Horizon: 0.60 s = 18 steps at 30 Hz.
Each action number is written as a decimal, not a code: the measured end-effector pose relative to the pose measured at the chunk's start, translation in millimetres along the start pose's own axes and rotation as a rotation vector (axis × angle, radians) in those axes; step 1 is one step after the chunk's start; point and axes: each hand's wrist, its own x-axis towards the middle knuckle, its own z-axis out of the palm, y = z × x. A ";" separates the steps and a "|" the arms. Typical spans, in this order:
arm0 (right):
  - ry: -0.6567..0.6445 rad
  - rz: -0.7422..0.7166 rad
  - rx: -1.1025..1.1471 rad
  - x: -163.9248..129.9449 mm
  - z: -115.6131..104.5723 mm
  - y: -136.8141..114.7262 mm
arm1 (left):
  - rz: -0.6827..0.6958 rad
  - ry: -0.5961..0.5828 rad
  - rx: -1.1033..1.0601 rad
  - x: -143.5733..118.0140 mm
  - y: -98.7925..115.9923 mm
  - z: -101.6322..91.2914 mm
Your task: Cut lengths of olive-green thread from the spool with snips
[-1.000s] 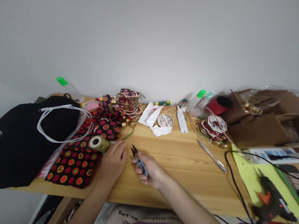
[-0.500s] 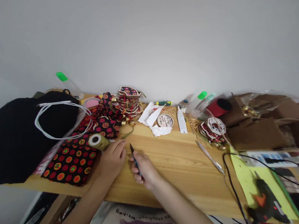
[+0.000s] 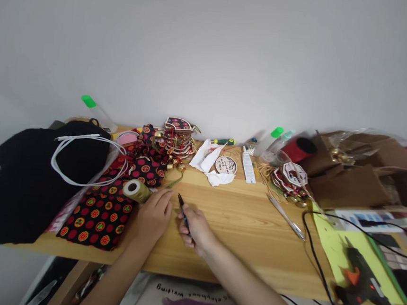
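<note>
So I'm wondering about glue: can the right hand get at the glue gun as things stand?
Probably not freely: the right hand grips snips, and the glue gun lies far off at the table's right end.

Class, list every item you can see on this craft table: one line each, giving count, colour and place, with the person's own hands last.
wooden table: one, light wood, across the view.
black bag: one, white cord handles, far left.
patterned fabric: pile, black with red and yellow dots, left of centre.
ribbon spool: one, olive gold, on the fabric edge.
ornament stack: one, red and gold, back centre.
round wooden disc: one, printed, back centre.
tweezers: one, silver, right of centre.
glue gun: one, black and orange, on the yellow-green mat, right.
cardboard boxes: several, brown, back right.
thread snips: one, dark, in the right hand.
left hand: beside the spool.
right hand: fingers closed around the snips.
</note>
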 end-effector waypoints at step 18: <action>0.040 -0.067 -0.015 4.5 2.7 4.6 | 0.001 -0.016 -0.011 -0.6 -0.6 0.2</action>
